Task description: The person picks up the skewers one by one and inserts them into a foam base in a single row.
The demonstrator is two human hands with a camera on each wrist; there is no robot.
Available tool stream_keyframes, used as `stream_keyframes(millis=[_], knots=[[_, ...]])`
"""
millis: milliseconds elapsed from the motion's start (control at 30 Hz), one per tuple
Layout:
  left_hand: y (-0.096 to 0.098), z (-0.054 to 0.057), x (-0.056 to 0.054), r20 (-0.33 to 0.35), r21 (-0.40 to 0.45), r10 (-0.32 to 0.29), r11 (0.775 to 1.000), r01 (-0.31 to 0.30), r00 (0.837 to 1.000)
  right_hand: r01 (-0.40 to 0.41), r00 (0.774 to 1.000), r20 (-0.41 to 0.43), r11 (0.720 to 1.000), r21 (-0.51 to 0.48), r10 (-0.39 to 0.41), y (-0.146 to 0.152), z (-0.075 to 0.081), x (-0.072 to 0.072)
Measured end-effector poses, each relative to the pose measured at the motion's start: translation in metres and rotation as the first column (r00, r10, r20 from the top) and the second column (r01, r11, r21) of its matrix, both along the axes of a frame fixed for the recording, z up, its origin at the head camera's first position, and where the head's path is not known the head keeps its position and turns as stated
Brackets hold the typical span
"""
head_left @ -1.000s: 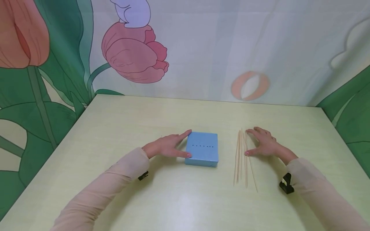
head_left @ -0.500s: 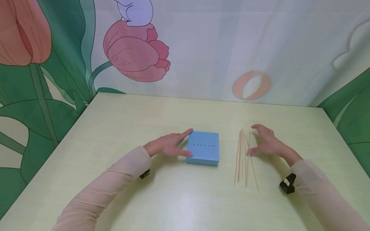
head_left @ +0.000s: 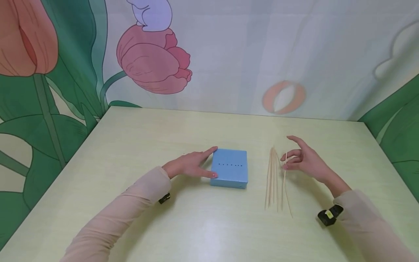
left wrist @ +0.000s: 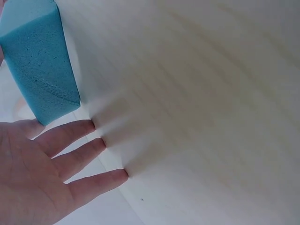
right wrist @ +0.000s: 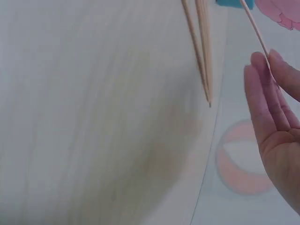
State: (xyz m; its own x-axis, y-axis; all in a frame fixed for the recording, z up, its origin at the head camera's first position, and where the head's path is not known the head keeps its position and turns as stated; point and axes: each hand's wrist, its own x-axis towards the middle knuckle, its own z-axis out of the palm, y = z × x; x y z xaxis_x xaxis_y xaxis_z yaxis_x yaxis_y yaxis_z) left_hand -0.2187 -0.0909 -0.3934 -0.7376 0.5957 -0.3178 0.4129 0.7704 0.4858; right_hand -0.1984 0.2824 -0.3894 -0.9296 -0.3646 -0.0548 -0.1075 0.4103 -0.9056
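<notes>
On the surface (head_left: 196,225): blue block (head_left: 230,156) sits mid-view; left hand (head_left: 191,165) outstretched, thumb and index against its left side, presumably to steady it. Right hand (head_left: 309,162) pinches one stick (head_left: 282,199) toward its far end, likely to part it from the other sticks (head_left: 271,178).

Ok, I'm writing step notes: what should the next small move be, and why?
Probably bring the stick in the right hand over to the blue block: that hand pinches it, the left hand rests against the block, and the block's top bears a row of dark dots that look like holes.
</notes>
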Motion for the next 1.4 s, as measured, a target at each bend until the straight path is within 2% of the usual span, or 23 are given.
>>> stream_keyframes(millis=[167,367,533,800,933,1100,1300,1367,1400], knots=[[0.0,-0.001,0.0,0.007,0.024,-0.004,1.0,0.004,1.0,0.01,1.0,-0.026,0.997,-0.082,-0.012,-0.004,0.007,0.007],[0.001,-0.001,-0.001,0.008,0.029,0.001,1.0,-0.001,1.0,0.006,0.992,-0.125,0.995,-0.103,-0.019,-0.007,0.021,0.012],[0.002,-0.002,-0.001,0.013,0.041,-0.002,0.999,0.002,1.0,-0.004,0.972,-0.233,0.991,-0.131,-0.027,-0.011,0.032,0.016],[0.003,-0.002,-0.001,0.016,0.024,0.004,1.0,-0.004,1.0,0.055,0.921,-0.373,0.984,-0.167,-0.115,-0.026,0.042,0.02],[0.003,-0.001,0.0,0.018,0.024,0.003,1.0,-0.003,1.0,0.083,0.884,-0.441,0.98,-0.181,-0.157,-0.036,0.051,0.026],[0.003,0.0,0.0,0.015,0.014,0.003,1.0,-0.003,1.0,0.02,0.831,-0.529,0.96,-0.28,-0.172,-0.052,0.063,0.031],[0.0,0.002,0.001,0.018,0.001,0.012,1.0,-0.012,1.0,-0.044,0.756,-0.63,0.946,-0.32,-0.178,-0.068,0.072,0.033],[0.0,0.002,0.002,0.02,0.0,0.013,1.0,-0.013,1.0,-0.057,0.751,-0.635,0.939,-0.339,-0.184,-0.072,0.074,0.032],[0.0,0.003,0.002,0.023,0.001,0.014,1.0,-0.014,1.0,-0.07,0.756,-0.627,0.93,-0.36,-0.186,-0.074,0.074,0.032]])
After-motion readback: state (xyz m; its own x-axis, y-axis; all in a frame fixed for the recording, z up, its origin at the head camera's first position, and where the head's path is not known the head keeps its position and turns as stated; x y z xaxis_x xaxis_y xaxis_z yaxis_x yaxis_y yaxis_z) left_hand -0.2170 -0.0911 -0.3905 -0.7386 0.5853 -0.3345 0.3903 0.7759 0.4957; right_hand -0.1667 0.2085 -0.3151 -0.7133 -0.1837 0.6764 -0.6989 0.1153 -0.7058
